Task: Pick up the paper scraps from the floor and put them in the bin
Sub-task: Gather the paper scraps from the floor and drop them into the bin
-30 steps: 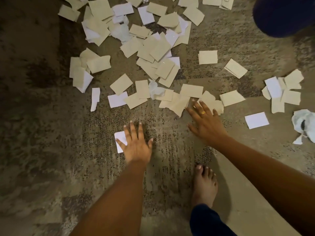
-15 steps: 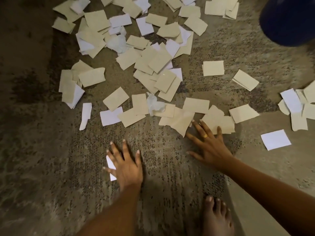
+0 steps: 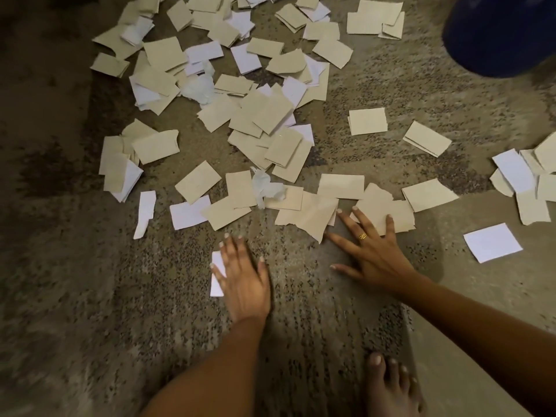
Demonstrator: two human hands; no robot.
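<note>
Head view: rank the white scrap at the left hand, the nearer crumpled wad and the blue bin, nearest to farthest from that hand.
1. white scrap: partly under the left hand.
2. crumpled wad: ahead, among tan scraps.
3. blue bin: far upper right.

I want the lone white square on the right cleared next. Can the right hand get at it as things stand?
Probably yes: nothing covers the white square, and only bare floor lies between it and the right hand, which rests flat nearby.
</note>
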